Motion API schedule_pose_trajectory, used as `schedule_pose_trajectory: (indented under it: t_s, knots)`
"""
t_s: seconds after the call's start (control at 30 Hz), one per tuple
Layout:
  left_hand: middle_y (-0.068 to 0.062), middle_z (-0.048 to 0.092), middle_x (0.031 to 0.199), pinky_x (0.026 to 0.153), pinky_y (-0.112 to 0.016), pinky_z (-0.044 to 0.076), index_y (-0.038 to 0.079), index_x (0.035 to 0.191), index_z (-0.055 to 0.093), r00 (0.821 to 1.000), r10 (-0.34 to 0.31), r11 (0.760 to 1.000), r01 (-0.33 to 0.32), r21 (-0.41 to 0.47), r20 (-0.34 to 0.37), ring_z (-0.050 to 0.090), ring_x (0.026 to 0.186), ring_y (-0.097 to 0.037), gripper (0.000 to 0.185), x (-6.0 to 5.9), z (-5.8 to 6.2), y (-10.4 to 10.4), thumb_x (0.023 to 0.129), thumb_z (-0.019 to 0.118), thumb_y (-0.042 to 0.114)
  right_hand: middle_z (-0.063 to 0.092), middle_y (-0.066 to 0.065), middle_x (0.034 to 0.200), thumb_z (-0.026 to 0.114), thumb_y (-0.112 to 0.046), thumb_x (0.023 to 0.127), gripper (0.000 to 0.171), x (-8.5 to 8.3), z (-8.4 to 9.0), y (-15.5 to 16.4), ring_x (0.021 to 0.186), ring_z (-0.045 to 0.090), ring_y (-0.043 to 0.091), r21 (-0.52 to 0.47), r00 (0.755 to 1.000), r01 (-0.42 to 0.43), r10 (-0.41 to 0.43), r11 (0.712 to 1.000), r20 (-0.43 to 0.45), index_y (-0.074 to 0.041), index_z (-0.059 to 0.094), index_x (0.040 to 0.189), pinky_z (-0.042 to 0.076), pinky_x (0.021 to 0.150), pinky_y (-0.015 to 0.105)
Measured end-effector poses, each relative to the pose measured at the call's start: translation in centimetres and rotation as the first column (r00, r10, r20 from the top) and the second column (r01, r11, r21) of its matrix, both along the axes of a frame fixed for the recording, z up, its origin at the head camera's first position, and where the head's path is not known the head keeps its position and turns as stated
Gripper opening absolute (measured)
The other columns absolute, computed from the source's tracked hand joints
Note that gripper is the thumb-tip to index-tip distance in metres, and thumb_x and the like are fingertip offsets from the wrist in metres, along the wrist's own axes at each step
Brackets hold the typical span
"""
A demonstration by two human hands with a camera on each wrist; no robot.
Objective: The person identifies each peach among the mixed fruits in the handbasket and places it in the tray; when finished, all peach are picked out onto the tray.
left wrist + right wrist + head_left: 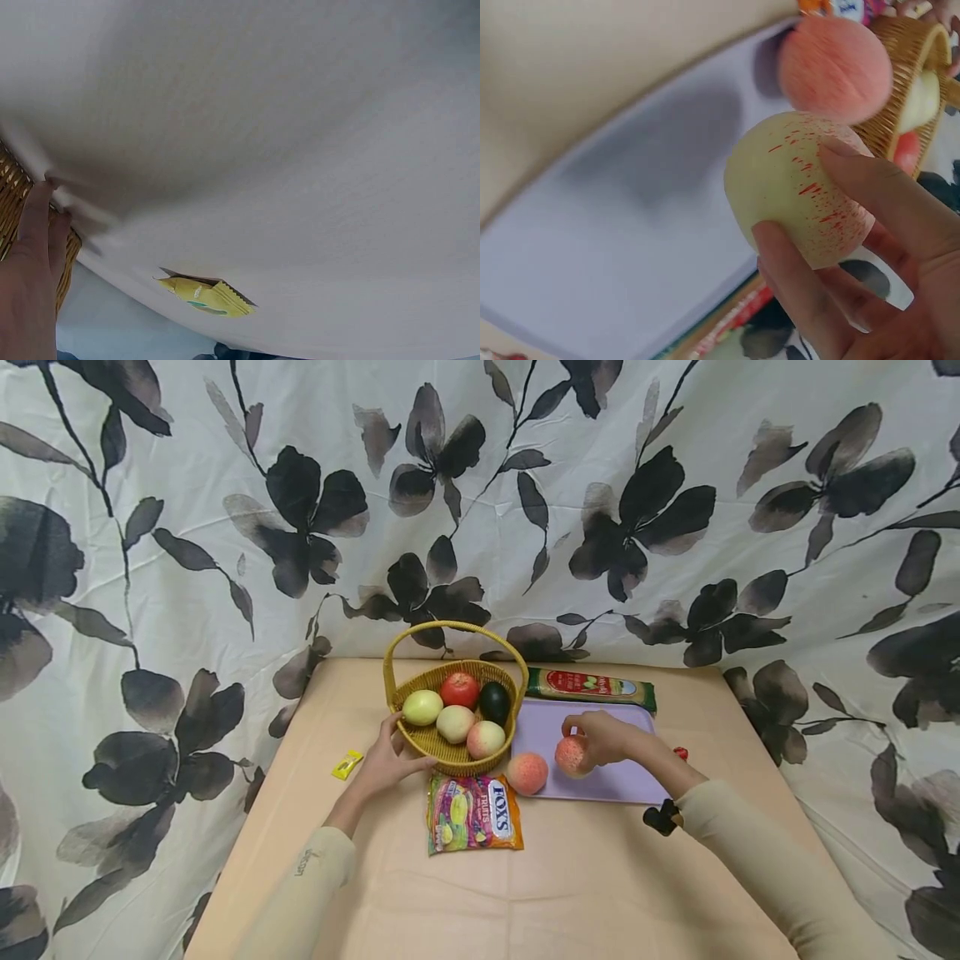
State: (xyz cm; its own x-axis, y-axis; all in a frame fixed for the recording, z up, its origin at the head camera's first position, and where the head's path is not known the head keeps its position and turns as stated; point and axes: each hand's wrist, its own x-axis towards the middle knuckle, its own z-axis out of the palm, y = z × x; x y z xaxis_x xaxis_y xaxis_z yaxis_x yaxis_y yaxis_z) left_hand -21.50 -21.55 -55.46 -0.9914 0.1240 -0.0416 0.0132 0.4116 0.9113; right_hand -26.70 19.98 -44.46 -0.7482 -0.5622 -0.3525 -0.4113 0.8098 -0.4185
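Note:
My right hand (600, 737) grips a pale apple with red streaks (572, 756) (799, 187) just above the lilac tray (600, 781) (630, 247). A pink peach (527, 773) (834, 69) lies at the tray's left edge. My left hand (386, 760) (30, 285) holds the near left rim of a wicker basket (442, 752) (11, 195). Inside the basket lie several fruits: a green apple (422, 707), a red apple (460, 690), a dark avocado (494, 702) and two pale peaches (456, 723).
A Fox's candy bag (472, 812) lies in front of the basket. A green and red packet (590, 687) lies behind the tray. A small yellow sachet (347, 764) (206, 295) sits left of my left hand. A flowered cloth (675, 510) hangs behind the table.

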Motion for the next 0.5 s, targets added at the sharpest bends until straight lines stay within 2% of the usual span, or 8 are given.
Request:
schedule_pose_trajectory:
  t_s: [0.13,0.23,0.37,0.5]
  knots:
    - [-0.012,0.011,0.175,0.13,-0.057,0.02,0.017,0.166,0.008,1.0,0.002,1.0,-0.002,-0.003,0.008,0.02,0.16,-0.038,0.121,0.1,0.1,0.1,0.081,0.091,0.041,0.069,0.011,0.101,0.094,-0.012,0.073,0.052,0.5,-1.6,0.1,0.084,0.06,0.02,0.016,1.0,-0.028,0.028,0.999,-0.009,-0.008,0.066,0.117,0.054,0.066,0.029]
    - [-0.012,0.012,0.175,0.13,-0.057,0.021,0.017,0.166,0.008,1.0,0.003,1.0,-0.003,-0.006,0.011,0.021,0.16,-0.038,0.121,0.1,0.2,0.1,0.081,0.091,0.041,0.069,0.01,0.1,0.094,-0.013,0.072,0.052,0.8,-2.5,0.0,0.087,0.06,0.021,0.025,0.999,-0.044,0.044,0.999,-0.028,-0.008,0.066,0.116,0.055,0.072,0.033]
    - [-0.012,0.013,0.175,0.13,-0.056,0.02,0.018,0.166,0.009,1.0,0.012,1.0,-0.012,-0.014,0.017,0.02,0.16,-0.036,0.121,0.0,0.1,0.0,0.08,0.091,0.042,0.07,0.01,0.101,0.094,-0.011,0.072,0.052,1.1,-3.2,-0.4,0.091,0.061,0.022,0.023,0.998,-0.044,0.045,0.999,-0.04,-0.007,0.067,0.116,0.058,0.082,0.041]
    - [-0.014,0.013,0.175,0.13,-0.057,0.019,0.016,0.166,0.009,1.0,0.013,1.0,-0.013,-0.029,0.012,0.019,0.16,-0.038,0.12,0.0,0.0,0.0,0.081,0.09,0.041,0.069,0.01,0.099,0.094,-0.011,0.071,0.052,1.4,-3.4,-0.9,0.089,0.059,0.022,0.021,0.997,-0.054,0.055,0.998,-0.051,-0.006,0.067,0.115,0.057,0.08,0.041]
